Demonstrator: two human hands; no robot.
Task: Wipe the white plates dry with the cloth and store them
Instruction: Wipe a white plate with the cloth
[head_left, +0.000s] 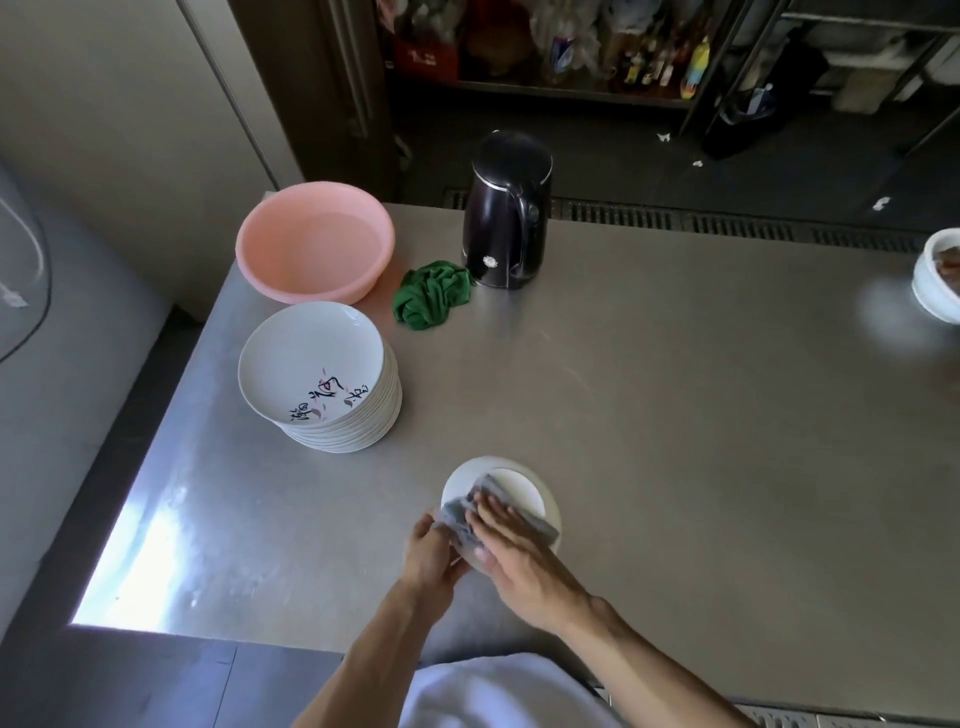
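Plate (514, 480) gripped by left hand (434, 553); grey cloth (543, 526) pressed onto it by flat-fingered right hand (511, 553). Calligraphy on plate stack (317, 374) illegible.

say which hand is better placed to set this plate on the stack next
Left, probably: the left hand grips the plate by its rim and the stack lies on that side; the right hand presses the cloth flat.

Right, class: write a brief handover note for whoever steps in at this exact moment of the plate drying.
Hands: left hand grips the white plate at its near edge; right hand presses the grey cloth flat on it.
Things: stack of white plates stands to the left on the steel table.
Done: cannot tell which are dry.
Left: finish this plate, store them all.
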